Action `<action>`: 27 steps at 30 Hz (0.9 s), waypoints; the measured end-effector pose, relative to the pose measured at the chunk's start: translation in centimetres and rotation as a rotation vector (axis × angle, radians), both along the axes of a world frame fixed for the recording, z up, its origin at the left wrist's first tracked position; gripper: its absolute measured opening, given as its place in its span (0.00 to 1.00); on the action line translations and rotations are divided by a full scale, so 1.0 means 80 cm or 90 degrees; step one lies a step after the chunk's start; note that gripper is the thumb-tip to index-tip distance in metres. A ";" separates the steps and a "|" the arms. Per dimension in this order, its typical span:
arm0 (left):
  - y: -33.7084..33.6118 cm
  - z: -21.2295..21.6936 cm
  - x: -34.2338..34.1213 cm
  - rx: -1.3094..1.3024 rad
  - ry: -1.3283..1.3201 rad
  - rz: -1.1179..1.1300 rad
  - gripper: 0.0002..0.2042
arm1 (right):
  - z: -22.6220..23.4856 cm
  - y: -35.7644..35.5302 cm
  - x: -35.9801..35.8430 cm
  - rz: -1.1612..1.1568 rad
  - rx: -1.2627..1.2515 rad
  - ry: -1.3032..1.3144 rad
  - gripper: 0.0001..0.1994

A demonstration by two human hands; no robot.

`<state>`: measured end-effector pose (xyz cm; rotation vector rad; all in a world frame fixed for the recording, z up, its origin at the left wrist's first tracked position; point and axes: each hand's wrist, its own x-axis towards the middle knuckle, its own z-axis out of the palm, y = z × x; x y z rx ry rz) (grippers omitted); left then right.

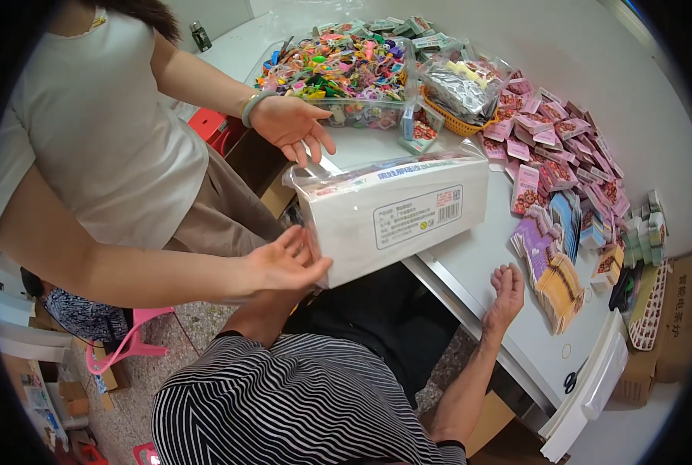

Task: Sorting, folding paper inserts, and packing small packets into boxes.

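Observation:
A white oblong box in clear plastic wrap (pixel 354 225) is tilted over the table's near edge, above my lap. Another person's two hands, palms up with fingers spread, are at its left end: one hand (pixel 292 260) beside the lower corner, the other (pixel 292 128) above the top edge. My left forearm (pixel 262 316) reaches up beneath that person's arm; my left hand is hidden behind the arm and box. At the table edge, my right hand (pixel 505 296) is loosely closed with nothing visible in it. Right of it lie fanned stacks of flat purple and orange cartons (pixel 543 260).
At the back stands a clear bin of colourful small trinkets (pixel 338 74). Beside it, an orange basket (pixel 458 120) holds silvery packets. Many pink boxes (pixel 543 174) are heaped along the wall. Black scissors (pixel 570 382) lie near the right edge; a pink stool (pixel 137 349) stands on the floor.

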<state>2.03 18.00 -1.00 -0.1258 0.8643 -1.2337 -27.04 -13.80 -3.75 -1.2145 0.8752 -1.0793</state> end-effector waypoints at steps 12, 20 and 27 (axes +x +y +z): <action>-0.062 0.180 0.015 0.255 0.240 -0.182 0.34 | 0.090 0.116 0.071 0.290 0.183 -0.094 0.38; -0.068 0.224 0.009 0.276 0.356 -0.305 0.44 | 0.097 0.136 0.104 0.307 0.190 -0.085 0.42; -0.079 0.296 -0.033 0.119 0.485 -0.360 0.53 | 0.089 0.146 0.104 0.331 0.251 -0.237 0.41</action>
